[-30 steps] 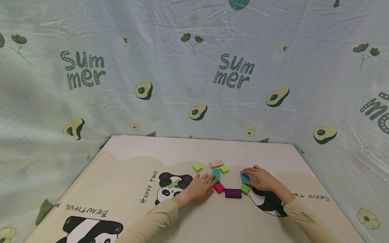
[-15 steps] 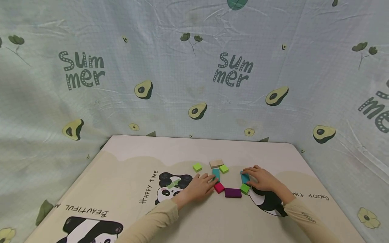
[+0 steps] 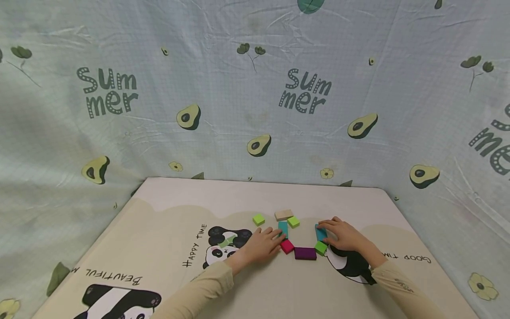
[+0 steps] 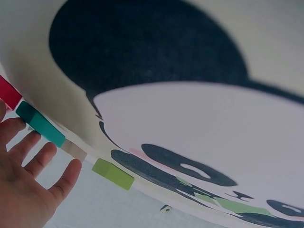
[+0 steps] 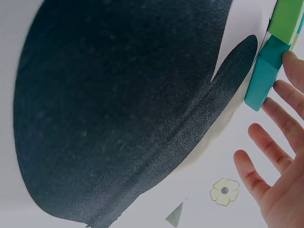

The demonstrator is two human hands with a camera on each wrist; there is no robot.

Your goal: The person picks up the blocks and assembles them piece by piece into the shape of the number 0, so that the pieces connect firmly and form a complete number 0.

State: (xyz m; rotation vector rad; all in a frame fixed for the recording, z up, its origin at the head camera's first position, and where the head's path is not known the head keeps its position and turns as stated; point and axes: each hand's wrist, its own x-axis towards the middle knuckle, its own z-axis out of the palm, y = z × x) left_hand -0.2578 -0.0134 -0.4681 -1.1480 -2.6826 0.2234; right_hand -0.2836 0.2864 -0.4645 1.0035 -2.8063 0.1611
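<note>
My left hand [image 3: 262, 245] lies beside a teal block [image 3: 283, 229], its fingertips touching the block's near side. In the left wrist view the fingers of that hand [image 4: 35, 175] are spread. At that block's lower end sits a red block [image 3: 287, 246]. My right hand [image 3: 344, 235] rests against another teal block [image 3: 320, 233]; the right wrist view shows its thumb and fingertips along one side of this teal block [image 5: 264, 76]. A green block [image 3: 321, 247] adjoins it. Between the red and green blocks lies a purple block [image 3: 305, 253], forming a U shape.
A natural wood block [image 3: 283, 215] and a lime block [image 3: 293, 222] lie behind the left teal block. Another lime block [image 3: 259, 219] sits farther left. The table [image 3: 191, 195] bears printed pandas and lettering. A patterned curtain [image 3: 223, 88] hangs behind it.
</note>
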